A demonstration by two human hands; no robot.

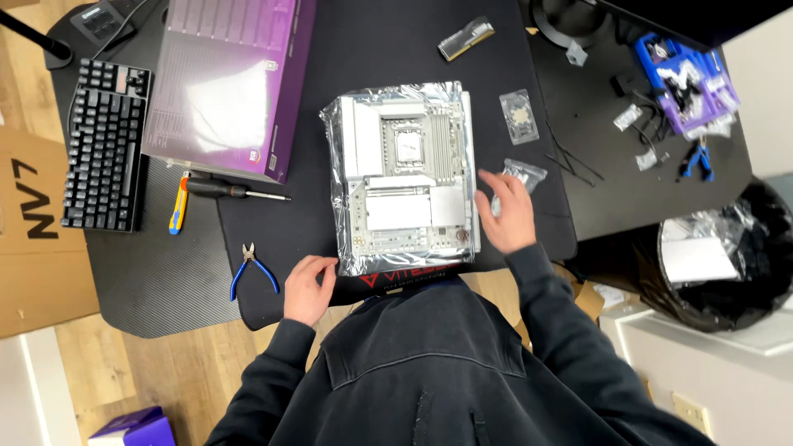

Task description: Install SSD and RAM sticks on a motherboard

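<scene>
White motherboard (406, 177) in its silvery antistatic bag (347, 248) lies mid-worktop (273, 239); left hand (308, 287) at the bag's near-left corner, fingers curled, gripping nothing; right hand (507, 212) flat beside the bag's right edge, fingers spread; blue pliers (250, 269) just left.

A black desk (157, 281) stands on a light wood floor (182, 372), a bin (743, 272) beside it.
</scene>
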